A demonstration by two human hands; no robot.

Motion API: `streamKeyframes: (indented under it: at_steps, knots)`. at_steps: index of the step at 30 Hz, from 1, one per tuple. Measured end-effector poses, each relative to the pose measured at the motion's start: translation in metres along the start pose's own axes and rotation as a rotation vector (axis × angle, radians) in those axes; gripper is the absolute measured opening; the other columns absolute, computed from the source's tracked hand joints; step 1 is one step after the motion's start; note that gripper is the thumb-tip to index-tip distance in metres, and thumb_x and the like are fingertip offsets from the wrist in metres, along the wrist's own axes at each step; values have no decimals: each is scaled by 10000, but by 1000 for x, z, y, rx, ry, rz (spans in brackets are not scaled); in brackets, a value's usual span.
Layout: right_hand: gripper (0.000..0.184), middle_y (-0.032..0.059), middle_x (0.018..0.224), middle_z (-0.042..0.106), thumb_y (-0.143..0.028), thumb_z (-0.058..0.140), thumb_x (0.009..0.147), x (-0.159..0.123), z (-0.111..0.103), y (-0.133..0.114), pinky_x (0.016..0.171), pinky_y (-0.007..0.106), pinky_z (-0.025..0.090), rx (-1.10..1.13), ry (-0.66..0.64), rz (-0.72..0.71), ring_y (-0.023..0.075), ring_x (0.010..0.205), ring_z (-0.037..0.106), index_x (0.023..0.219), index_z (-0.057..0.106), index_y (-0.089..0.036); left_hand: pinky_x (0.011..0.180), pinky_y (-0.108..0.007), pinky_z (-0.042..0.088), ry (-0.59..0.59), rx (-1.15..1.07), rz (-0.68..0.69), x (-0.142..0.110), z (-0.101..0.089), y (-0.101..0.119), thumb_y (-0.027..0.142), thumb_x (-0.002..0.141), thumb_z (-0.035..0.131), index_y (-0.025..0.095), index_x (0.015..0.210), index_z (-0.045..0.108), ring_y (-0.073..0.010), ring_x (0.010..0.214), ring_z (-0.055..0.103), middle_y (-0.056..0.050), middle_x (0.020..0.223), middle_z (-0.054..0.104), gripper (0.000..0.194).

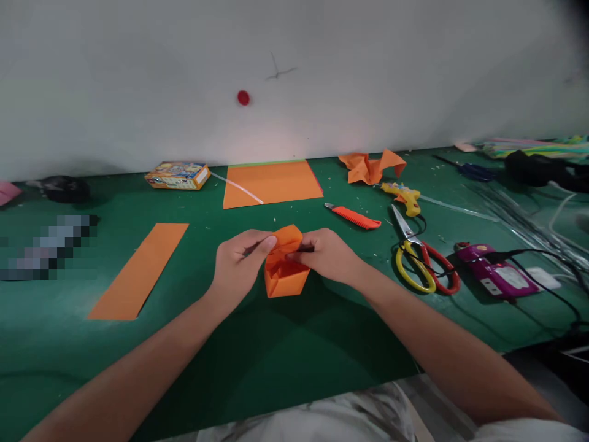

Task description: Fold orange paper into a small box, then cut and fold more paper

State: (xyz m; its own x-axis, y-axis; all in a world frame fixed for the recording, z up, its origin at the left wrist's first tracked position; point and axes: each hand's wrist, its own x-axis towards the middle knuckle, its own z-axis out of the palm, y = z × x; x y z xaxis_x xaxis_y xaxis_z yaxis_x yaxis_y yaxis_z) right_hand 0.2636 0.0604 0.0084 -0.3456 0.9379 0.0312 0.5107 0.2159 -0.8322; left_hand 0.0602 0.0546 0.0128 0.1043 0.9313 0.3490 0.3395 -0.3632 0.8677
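Note:
A folded orange paper piece (284,270), shaped like a small open box, sits at the middle of the green table (294,344). My left hand (240,263) grips its left upper edge with the thumb pressed on top. My right hand (327,253) pinches the right upper edge, fingers closed; a small dark thing shows between those fingers and I cannot make it out.
An orange paper strip (140,270) lies at left, an orange sheet (271,182) and a small printed box (177,175) at the back. Right of my hands lie an orange utility knife (353,217), crumpled orange paper (372,166), a yellow glue gun (402,196), scissors (421,258) and a purple device with cables (494,275).

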Motion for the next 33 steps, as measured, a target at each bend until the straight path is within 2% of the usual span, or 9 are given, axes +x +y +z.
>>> streamKeyframes:
  at_steps: [2,4,9,12,15,23,25,29,33]
  knots:
    - [127,-15,689,643,-228,622,821,-1,0,-1,580,252,373,40,-12,-5,127,618,538,784,728,-169,720,-307,562,-1,-127,-79,2,-1,1,424,892,652,208,835,769,-186,769,678,-29,837,753,252]
    - [108,-10,712,668,-205,626,811,-3,0,-3,588,252,386,66,-22,7,134,639,565,798,729,-173,712,-312,564,-74,-202,-142,5,-2,1,469,893,643,187,828,751,-181,740,663,-37,804,732,309]
    - [114,3,761,695,-211,623,824,-7,0,-8,585,260,374,43,-24,31,147,669,582,836,734,-187,645,-267,502,-268,-9,-108,7,-6,4,431,823,706,193,808,727,-167,720,642,-16,781,719,239]
    - [150,-16,710,640,-274,621,852,-8,-1,-10,567,266,330,-29,-13,18,130,631,528,753,692,-188,622,-265,473,-278,139,-95,5,-7,4,373,799,706,200,772,728,-169,704,643,-6,748,720,176]
    - [318,-36,617,502,-365,589,904,-8,-1,-11,538,279,261,-79,37,-12,116,588,433,641,578,-187,580,-263,441,-270,182,-114,5,-8,3,375,798,684,195,721,712,-163,653,624,-3,694,703,197]
    - [467,-56,597,316,-488,504,975,-10,1,-6,536,284,225,136,81,-50,104,567,327,616,423,-201,566,-250,427,-238,160,-114,6,-9,1,402,810,713,190,706,702,-143,623,596,4,674,684,236]
    - [421,-52,604,391,-471,521,964,-9,2,-6,549,274,255,163,84,-41,109,583,378,646,499,-196,560,-246,434,-227,116,-130,7,-9,-2,405,804,727,186,713,710,-142,621,603,-1,683,693,237]
    - [127,-15,771,635,-314,646,830,-8,5,-7,596,257,342,71,-5,-29,136,687,535,798,661,-192,564,-252,460,-236,89,-138,9,-10,-9,397,795,732,184,727,718,-152,625,622,-15,701,713,224]
    - [50,-24,698,604,-218,606,769,-6,5,-5,549,252,321,20,-88,31,127,619,507,769,644,-187,604,-269,492,-273,183,9,6,-6,-8,389,822,723,200,712,708,-166,666,637,-23,733,719,219]
